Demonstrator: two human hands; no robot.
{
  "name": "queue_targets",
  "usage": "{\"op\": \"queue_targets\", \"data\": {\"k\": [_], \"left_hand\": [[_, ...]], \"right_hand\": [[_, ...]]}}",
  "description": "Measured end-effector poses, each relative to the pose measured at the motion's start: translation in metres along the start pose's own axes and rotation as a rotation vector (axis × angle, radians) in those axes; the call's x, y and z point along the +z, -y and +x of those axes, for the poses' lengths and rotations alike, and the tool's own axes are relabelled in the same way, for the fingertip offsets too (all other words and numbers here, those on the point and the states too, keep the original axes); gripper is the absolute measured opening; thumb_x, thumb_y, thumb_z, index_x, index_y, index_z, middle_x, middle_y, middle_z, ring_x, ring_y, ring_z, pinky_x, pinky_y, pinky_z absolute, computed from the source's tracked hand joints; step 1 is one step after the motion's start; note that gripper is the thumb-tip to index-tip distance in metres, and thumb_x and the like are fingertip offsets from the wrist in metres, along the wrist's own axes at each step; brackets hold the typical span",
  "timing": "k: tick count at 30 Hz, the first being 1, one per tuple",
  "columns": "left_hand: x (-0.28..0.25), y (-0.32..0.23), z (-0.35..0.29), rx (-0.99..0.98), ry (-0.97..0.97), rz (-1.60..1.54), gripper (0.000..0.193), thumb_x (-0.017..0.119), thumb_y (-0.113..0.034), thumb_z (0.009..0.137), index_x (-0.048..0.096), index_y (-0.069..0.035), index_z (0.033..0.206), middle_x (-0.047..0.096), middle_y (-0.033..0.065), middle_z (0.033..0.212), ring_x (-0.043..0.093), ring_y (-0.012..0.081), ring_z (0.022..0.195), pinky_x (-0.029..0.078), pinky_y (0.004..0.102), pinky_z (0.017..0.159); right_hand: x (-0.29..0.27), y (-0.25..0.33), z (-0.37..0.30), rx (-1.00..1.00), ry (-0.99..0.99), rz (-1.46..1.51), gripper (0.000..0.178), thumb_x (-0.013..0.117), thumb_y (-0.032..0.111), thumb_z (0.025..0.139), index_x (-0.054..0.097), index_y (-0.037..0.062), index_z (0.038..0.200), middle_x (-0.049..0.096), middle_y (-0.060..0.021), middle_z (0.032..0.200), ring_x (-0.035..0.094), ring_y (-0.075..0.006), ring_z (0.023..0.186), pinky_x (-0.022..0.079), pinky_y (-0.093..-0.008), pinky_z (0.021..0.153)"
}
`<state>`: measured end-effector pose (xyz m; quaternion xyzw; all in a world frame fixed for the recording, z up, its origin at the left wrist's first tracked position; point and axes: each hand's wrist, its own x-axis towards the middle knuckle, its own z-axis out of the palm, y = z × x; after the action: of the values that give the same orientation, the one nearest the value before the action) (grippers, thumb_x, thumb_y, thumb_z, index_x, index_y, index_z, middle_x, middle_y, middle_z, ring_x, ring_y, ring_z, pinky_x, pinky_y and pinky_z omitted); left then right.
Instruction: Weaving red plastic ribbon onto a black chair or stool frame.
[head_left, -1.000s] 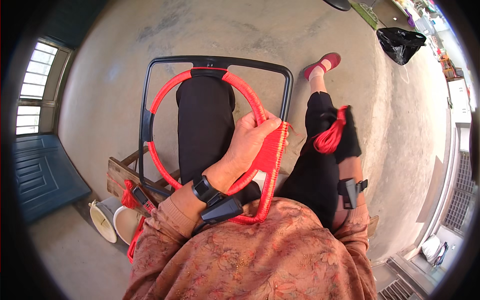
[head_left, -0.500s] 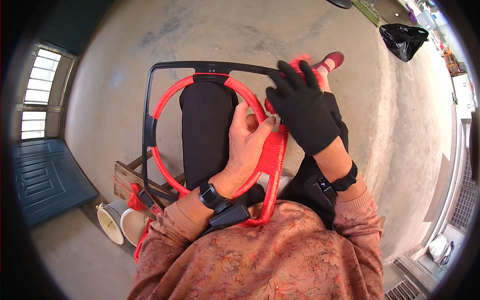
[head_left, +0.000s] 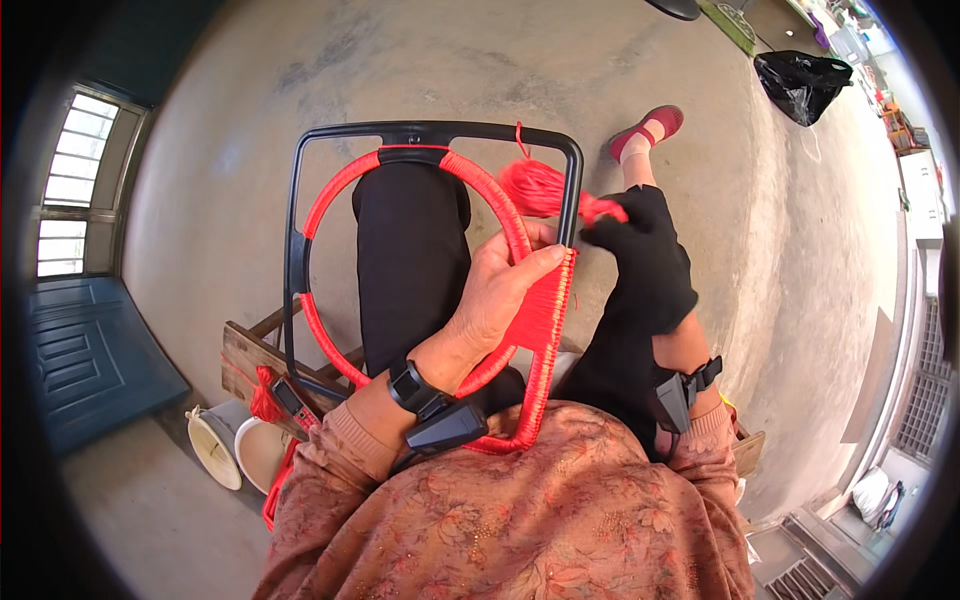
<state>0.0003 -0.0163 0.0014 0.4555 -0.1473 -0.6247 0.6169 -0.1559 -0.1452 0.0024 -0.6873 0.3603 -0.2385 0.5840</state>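
A black frame (head_left: 340,130) with rounded corners lies across my lap, with an inner ring (head_left: 325,205) wrapped largely in red cord. Red wrapping also covers its lower right side bar and the web between ring and bar. My bare left hand (head_left: 490,300) grips the frame's right side, thumb at the upper end of the bar's wrapping. Just above, a red cord bundle (head_left: 530,188) sits inside the frame and passes behind the bare black bar. Outside the bar, my black-gloved right hand (head_left: 645,265) is closed on the bundle's tail.
A wooden bench (head_left: 255,365) shows at left, with a small handheld device (head_left: 292,402) and red cord on it. White buckets (head_left: 212,450) stand beside it. A blue panelled door (head_left: 90,355) is at far left. A black plastic bag (head_left: 800,85) lies at upper right.
My right hand has come down and right from above the bar, its raised fingers now closed. The cord bundle has moved left, inside the frame. My left hand keeps its place.
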Motion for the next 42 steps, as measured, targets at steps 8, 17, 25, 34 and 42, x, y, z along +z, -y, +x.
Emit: {"op": "queue_targets", "data": {"k": [8, 17, 25, 34, 42], "left_hand": [[-0.002, 0.004, 0.004, -0.025, -0.049, -0.091, 0.013, 0.066, -0.015, 0.096, 0.06, -0.005, 0.1, 0.065, 0.0019, 0.085, 0.063, 0.0086, 0.071, 0.054, 0.0242, 0.063], [0.004, -0.001, 0.001, -0.009, -0.071, -0.073, 0.019, 0.066, -0.015, 0.095, 0.056, -0.005, 0.108, 0.064, 0.0027, 0.091, 0.063, 0.009, 0.076, 0.054, 0.0251, 0.068], [0.003, 0.0, 0.002, -0.002, -0.053, 0.008, 0.02, 0.065, -0.015, 0.096, 0.057, -0.004, 0.111, 0.067, 0.0042, 0.094, 0.063, 0.0085, 0.077, 0.055, 0.025, 0.069], [-0.002, 0.005, 0.004, -0.105, -0.003, 0.026, 0.024, 0.064, -0.02, 0.099, 0.057, -0.002, 0.114, 0.07, 0.0072, 0.097, 0.068, 0.011, 0.083, 0.055, 0.0244, 0.069], [-0.001, 0.008, 0.004, -0.019, -0.001, -0.013, 0.021, 0.063, -0.019, 0.1, 0.059, -0.003, 0.113, 0.069, 0.0062, 0.094, 0.069, 0.0134, 0.077, 0.056, 0.0253, 0.067]], "right_hand": [[-0.107, -0.036, -0.072, 0.015, -0.395, 0.529, 0.038, 0.059, 0.03, 0.096, 0.054, 0.0025, 0.122, 0.061, -0.0096, 0.101, 0.058, -0.0223, 0.092, 0.048, -0.0366, 0.087], [-0.162, -0.085, -0.112, 0.18, -0.654, 0.947, 0.025, 0.057, 0.028, 0.102, 0.064, 0.0057, 0.111, 0.059, -0.0016, 0.086, 0.055, -0.0136, 0.071, 0.046, -0.0309, 0.066], [-0.015, -0.032, -0.03, 0.262, -0.056, 0.355, 0.035, 0.068, 0.013, 0.092, 0.062, -0.0004, 0.123, 0.066, -0.003, 0.09, 0.063, -0.0117, 0.077, 0.05, -0.0268, 0.071], [0.0, 0.012, -0.026, 0.292, -0.062, 0.589, 0.021, 0.059, 0.02, 0.096, 0.06, -0.0011, 0.095, 0.066, -0.0104, 0.087, 0.065, -0.0174, 0.074, 0.053, -0.0315, 0.067], [-0.002, 0.033, -0.04, 0.254, 0.025, 0.547, 0.02, 0.061, 0.013, 0.091, 0.06, 0.0001, 0.106, 0.064, -0.0091, 0.086, 0.065, -0.0183, 0.079, 0.053, -0.0326, 0.077]]}}
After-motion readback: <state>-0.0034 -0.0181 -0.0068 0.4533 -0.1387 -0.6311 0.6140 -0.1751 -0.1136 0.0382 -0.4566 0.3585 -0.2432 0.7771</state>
